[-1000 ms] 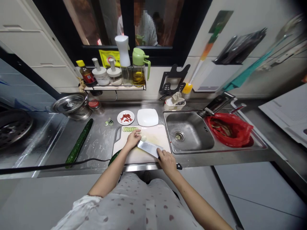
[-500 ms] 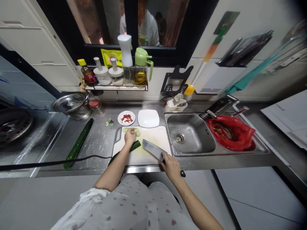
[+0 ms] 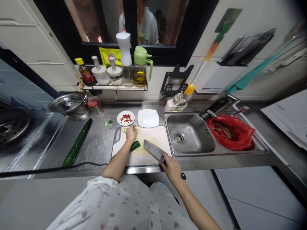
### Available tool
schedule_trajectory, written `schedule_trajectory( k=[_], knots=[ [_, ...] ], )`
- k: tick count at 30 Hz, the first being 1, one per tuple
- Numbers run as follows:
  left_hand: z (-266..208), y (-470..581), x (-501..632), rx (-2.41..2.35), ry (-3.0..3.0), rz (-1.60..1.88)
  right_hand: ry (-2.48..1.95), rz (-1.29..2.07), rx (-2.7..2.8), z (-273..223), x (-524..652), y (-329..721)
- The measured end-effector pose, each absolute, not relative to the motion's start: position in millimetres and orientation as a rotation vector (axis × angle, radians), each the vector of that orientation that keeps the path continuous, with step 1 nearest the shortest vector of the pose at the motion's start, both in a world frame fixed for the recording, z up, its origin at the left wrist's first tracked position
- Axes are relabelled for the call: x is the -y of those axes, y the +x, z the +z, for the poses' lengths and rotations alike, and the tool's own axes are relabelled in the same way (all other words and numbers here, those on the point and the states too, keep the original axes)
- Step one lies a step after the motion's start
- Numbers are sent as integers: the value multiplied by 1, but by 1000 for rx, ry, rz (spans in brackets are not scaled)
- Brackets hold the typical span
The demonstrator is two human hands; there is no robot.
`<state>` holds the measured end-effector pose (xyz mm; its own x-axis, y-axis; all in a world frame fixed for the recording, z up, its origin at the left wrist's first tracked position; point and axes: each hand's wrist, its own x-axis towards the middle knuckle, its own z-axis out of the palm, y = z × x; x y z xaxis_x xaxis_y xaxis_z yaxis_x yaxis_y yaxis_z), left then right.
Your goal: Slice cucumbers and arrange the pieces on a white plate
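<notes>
My left hand (image 3: 130,134) is at the far side of the white cutting board (image 3: 148,156), fingers bent together among thin pale-green cucumber slices (image 3: 138,131). What lies under the fingertips is mostly hidden. A cut length of dark green cucumber (image 3: 135,146) lies on the board, partly covered by my left forearm. My right hand (image 3: 172,166) is closed around the dark handle of a kitchen knife (image 3: 153,150). Its broad blade is over the right half of the board, pointing up and left, apart from the cucumber.
Behind the board are a plate of chopped red pieces (image 3: 126,118) and a white square dish (image 3: 148,118). A whole cucumber (image 3: 78,142) and a black cable (image 3: 72,166) are at left. The sink (image 3: 189,150) is at right, with a red plastic bag (image 3: 242,127).
My left hand has shifted slightly toward the board's far edge, and the slices beside it have moved a little that way. The knife has barely moved in my right hand.
</notes>
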<state>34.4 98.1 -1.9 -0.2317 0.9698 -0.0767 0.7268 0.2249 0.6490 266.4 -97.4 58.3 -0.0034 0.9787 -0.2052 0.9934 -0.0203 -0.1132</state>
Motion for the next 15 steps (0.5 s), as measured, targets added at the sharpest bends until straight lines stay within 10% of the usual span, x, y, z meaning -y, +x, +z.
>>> schedule_trajectory(
  k=[15],
  knots=[
    [-1,28,-83,-2035,1883,339,2159,-365,-2118,56,95,264]
  ],
)
